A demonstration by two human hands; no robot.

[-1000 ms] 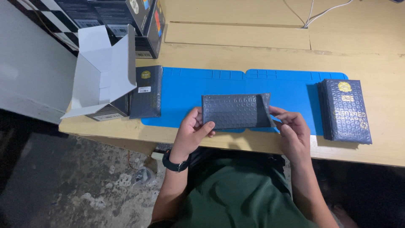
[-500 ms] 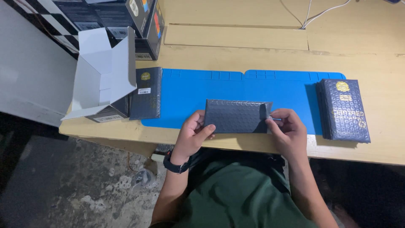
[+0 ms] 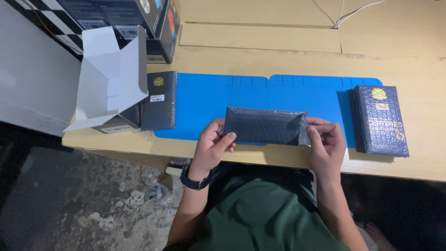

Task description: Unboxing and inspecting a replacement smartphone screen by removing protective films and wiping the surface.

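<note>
Both hands grasp a dark bubble-wrap pouch at mid-frame, low over the blue mat on the table: left hand pinching its left end, right hand fingers pinching the folded right flap

Dark grey bubble-wrap pouch, long and flat, textured surface, lying lengthwise across near edge of blue mat. Gripped at left end by left hand, thumb on top. Right end pinched by right hand, flap there folded over, slightly crumpled. Roughly level, long axis left to right, near table's front edge.
</note>
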